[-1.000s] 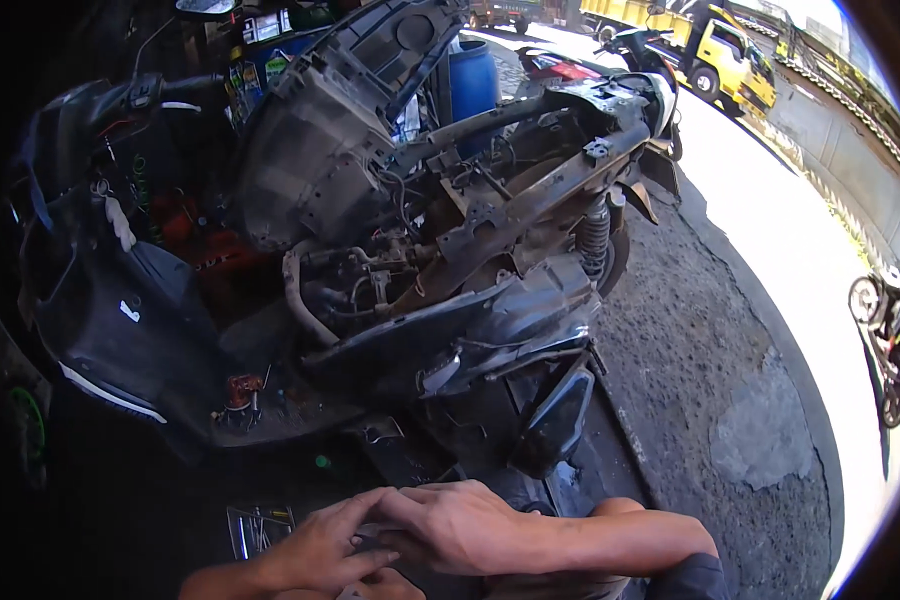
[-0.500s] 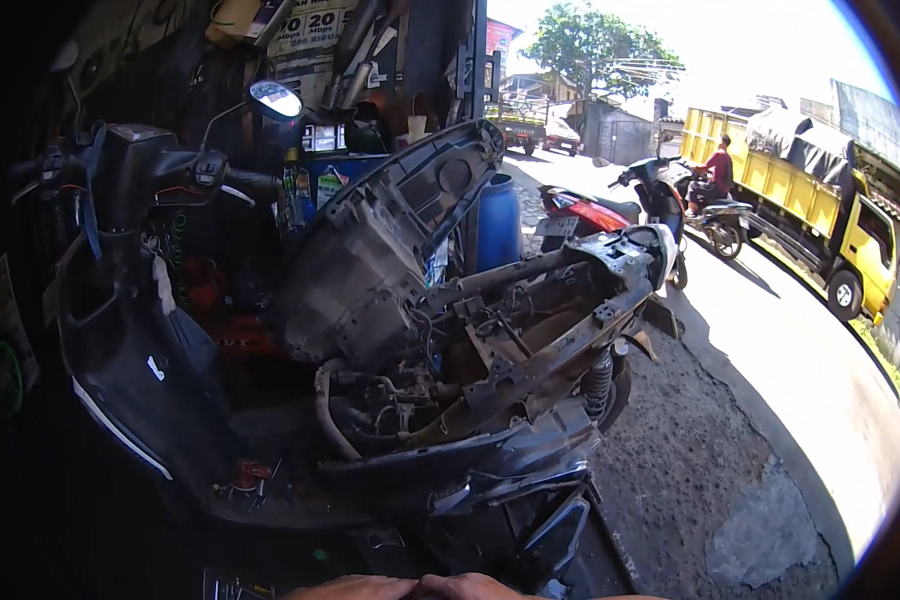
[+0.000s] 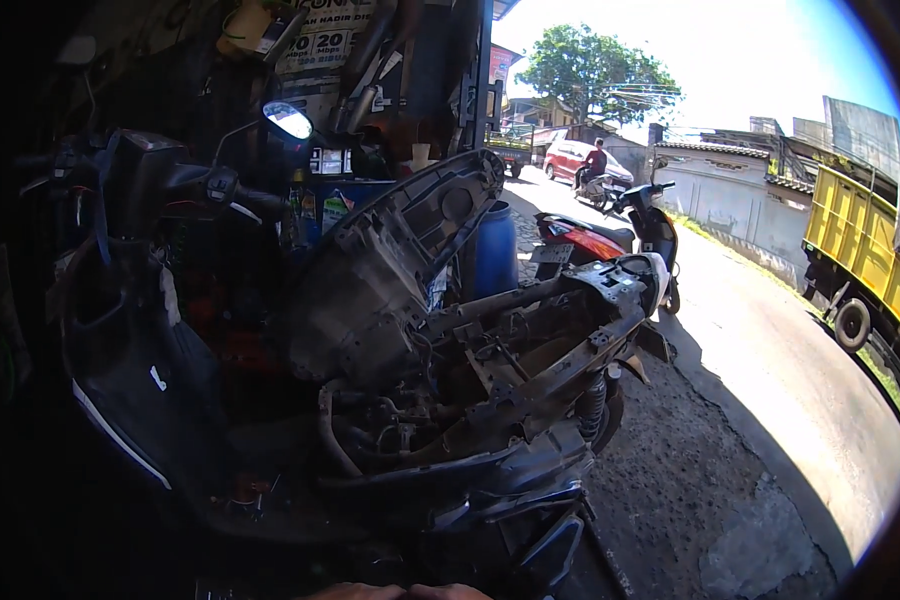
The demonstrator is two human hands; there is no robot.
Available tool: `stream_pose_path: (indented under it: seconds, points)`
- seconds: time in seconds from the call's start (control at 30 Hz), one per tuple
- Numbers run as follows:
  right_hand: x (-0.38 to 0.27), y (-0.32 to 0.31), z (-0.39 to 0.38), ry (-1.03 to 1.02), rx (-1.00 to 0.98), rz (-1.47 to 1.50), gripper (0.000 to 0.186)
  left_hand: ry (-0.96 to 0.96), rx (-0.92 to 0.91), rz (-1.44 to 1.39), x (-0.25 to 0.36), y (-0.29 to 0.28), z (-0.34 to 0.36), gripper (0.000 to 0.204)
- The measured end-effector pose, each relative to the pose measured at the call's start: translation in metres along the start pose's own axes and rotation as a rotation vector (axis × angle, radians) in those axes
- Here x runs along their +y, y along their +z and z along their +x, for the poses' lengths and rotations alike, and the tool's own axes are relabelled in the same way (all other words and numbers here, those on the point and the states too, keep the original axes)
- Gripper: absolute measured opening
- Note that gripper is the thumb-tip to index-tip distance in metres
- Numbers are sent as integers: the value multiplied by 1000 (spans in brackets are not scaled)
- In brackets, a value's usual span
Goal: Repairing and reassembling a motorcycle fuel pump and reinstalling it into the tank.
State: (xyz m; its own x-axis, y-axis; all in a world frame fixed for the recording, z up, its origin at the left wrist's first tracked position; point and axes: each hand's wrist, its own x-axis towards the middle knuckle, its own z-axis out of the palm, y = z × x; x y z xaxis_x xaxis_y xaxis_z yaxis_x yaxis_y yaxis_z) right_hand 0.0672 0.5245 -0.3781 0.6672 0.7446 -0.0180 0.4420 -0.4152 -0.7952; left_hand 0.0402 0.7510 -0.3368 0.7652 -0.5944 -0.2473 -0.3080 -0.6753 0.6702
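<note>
At the lower edge, only the tops of my left hand (image 3: 355, 592) and my right hand (image 3: 450, 593) show, close together. Their fingers are out of sight, so I cannot see what they hold. Beyond them stands a partly stripped black scooter (image 3: 150, 370), its front to the left. Its dark seat and storage part (image 3: 365, 290) is tilted up. The bare rear frame (image 3: 530, 400) shows pipes and wiring. A few small parts (image 3: 255, 495), too dark to name, lie on the footboard. Loose dark body panels (image 3: 555, 550) lie at the near side, nearest my right hand.
A blue barrel (image 3: 496, 250) stands behind the scooter. Farther off, a red and black scooter (image 3: 590, 240) is parked at the roadside. On the road (image 3: 770, 370) are a rider (image 3: 594, 170), a red car (image 3: 565, 158) and a yellow truck (image 3: 860, 235). Rough ground (image 3: 660, 470) lies to the right.
The yellow truck has moved right, partly out of view. The rider has gone farther up the road, and a red car shows there. My hands sit lower, less visible; the view has tilted up slightly.
</note>
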Motion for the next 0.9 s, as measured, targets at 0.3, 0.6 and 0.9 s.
stream_pose_path:
  seconds: [0.3, 0.6, 0.9]
  points:
    - [-4, -6, -1, -52, 2, 78, 30, -54, 9, -27, 12, -4, 0, 50]
    - [-6, -10, -5, -59, 37, 94, 28, 2, 68, -54, 1, 8, 4, 50]
    - [-2, -8, -4, -84, 164, 137, 26, 28, 135, -125, -4, 11, 8, 52]
